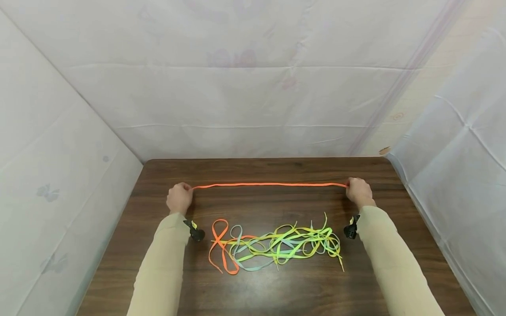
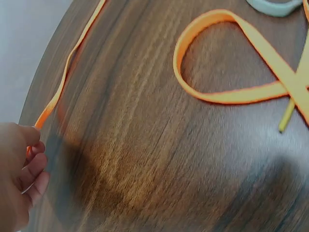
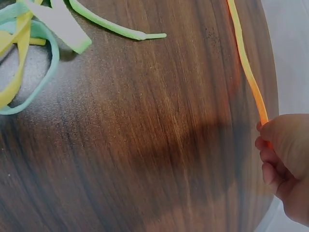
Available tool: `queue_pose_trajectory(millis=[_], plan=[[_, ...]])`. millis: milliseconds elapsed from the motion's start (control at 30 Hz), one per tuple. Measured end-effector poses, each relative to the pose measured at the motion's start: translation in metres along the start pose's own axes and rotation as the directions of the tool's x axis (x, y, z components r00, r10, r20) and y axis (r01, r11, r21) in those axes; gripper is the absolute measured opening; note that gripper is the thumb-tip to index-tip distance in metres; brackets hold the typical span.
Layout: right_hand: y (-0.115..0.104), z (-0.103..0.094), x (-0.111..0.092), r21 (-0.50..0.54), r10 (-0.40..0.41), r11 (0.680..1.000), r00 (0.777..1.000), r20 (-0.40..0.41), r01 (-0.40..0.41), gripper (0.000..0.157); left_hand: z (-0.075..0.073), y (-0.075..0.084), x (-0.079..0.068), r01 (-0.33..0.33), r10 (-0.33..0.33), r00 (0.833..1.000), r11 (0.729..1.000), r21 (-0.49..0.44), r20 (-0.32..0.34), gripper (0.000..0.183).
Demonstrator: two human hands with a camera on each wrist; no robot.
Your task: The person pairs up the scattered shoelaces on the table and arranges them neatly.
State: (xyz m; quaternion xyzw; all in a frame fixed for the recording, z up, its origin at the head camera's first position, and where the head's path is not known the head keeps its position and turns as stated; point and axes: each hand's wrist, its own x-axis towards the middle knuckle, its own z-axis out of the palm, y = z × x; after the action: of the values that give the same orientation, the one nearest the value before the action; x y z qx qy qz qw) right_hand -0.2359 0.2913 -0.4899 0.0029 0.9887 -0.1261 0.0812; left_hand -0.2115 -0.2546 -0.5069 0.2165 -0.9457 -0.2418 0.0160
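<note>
The left hand [image 1: 179, 198] and right hand [image 1: 359, 191] each pinch one end of a flat orange fabric lace [image 1: 269, 184], extended nearly straight across the brown wood-grain tabletop [image 1: 261, 206], beyond the tangled multicoloured laces [image 1: 281, 238].

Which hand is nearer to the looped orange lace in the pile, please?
Left: the left hand is left of and beyond the looped lace; the right hand is past the right end of the pile.

No text or number can be read, the faint marks [image 1: 232, 58] on the white sheeting [image 1: 253, 101] being illegible
</note>
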Motion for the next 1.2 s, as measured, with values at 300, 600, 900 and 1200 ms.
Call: queue_pose_trajectory(millis=[300, 600, 900, 1200], plan=[[0.002, 0.004, -0.001, 0.059, 0.023, 0.998, 0.999, -0.032, -0.021, 0.024, 0.0, 0.004, -0.005, 0.153, -0.154, 0.988, 0.968, -0.198, 0.01, 0.021], [0.009, 0.009, -0.003, 0.124, 0.005, 0.992, 0.997, -0.082, 0.005, 0.026, -0.004, 0.006, -0.007, 0.188, -0.188, 0.982, 0.929, -0.318, 0.032, 0.028], [0.014, 0.011, -0.009, 0.15, -0.012, 0.988, 0.998, -0.064, 0.021, 0.034, -0.001, -0.002, -0.002, 0.158, -0.155, 0.987, 0.93, -0.332, 0.037, 0.033], [0.016, 0.01, -0.018, 0.163, -0.057, 0.984, 0.997, -0.057, 0.065, 0.033, -0.007, -0.011, -0.004, 0.086, -0.07, 0.995, 0.955, -0.285, 0.067, 0.032]])
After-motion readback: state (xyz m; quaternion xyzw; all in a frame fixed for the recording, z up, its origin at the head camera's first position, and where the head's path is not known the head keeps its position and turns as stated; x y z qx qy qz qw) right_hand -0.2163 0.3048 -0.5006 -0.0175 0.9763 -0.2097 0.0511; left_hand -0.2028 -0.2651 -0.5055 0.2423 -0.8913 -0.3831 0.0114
